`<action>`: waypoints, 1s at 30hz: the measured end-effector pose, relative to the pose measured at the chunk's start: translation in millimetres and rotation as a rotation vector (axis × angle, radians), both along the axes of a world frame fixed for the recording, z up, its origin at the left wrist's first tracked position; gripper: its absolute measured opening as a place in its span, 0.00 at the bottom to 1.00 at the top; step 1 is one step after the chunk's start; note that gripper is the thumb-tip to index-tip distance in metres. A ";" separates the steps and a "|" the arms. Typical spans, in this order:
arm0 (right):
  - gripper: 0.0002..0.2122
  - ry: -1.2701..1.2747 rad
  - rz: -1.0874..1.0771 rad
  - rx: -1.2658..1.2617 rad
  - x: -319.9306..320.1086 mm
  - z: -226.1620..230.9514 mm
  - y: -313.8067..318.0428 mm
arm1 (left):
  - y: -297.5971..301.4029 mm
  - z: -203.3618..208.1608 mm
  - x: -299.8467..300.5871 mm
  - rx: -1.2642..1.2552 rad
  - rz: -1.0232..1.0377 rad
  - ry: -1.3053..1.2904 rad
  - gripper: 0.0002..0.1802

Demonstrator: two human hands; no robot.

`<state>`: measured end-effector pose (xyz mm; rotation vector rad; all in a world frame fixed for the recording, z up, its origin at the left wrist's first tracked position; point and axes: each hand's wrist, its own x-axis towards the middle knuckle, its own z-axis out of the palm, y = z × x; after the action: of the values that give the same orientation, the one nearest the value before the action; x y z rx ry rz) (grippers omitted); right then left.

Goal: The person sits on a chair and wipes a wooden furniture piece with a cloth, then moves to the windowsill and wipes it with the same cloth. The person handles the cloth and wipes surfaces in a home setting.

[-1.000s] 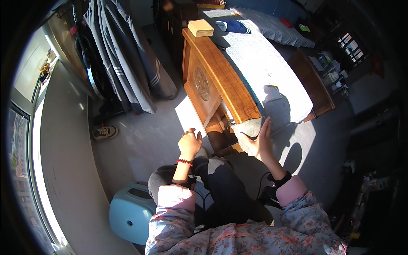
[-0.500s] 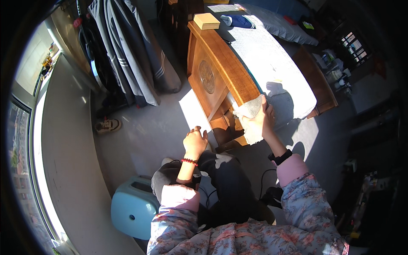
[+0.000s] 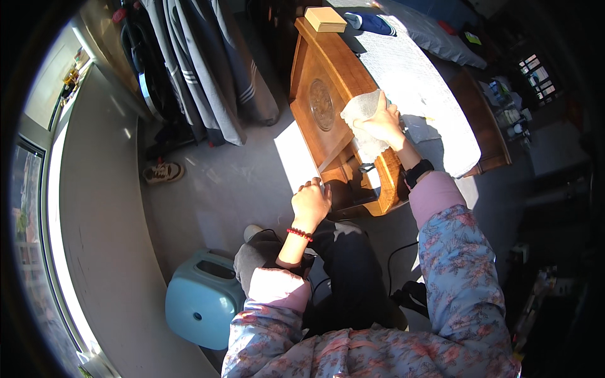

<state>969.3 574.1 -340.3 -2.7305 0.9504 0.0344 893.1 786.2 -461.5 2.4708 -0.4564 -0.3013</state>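
Note:
My right hand (image 3: 384,124) is closed on a pale cloth (image 3: 361,112), pressing it onto the broad top of a brown wooden armrest (image 3: 340,63). Part of the cloth hangs down the armrest's inner side toward me. Below that armrest, a carved round medallion (image 3: 322,104) decorates the side panel. My left hand (image 3: 311,203) hovers above my knees close to the panel's lower frame, its fingers loosely bent and apart with nothing visible in them. A red bead bracelet (image 3: 299,234) circles the left wrist, and a black watch (image 3: 418,171) the right.
A tan box (image 3: 326,19) sits on the armrest's far end, beside a dark blue folded item (image 3: 373,24). A white pad (image 3: 419,75) covers the seat. Grey garments (image 3: 208,69) hang at left; a shoe (image 3: 164,172) and blue stool (image 3: 203,301) stand on the floor.
My right hand has slid the cloth away from me along the armrest, uncovering its near curved end. My left hand has shifted slightly right and up. The view has turned a little.

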 end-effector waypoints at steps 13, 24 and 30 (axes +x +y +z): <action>0.50 -0.735 0.022 -0.077 -182.4 -75.2 13.3 | -23.6 5.4 6.1 -0.061 -0.011 -0.038 0.17; 0.65 -0.866 -0.121 0.088 -208.8 -226.2 20.1 | 2.2 -8.9 7.5 -0.067 0.021 -0.058 0.16; 0.67 -0.858 -0.121 0.349 -216.7 -236.6 17.4 | 14.0 -13.8 8.1 -0.050 0.036 -0.077 0.17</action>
<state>752.6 591.5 -576.9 -2.0232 0.7383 -0.8314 901.2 800.2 -475.3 2.4453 -0.4451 -0.1789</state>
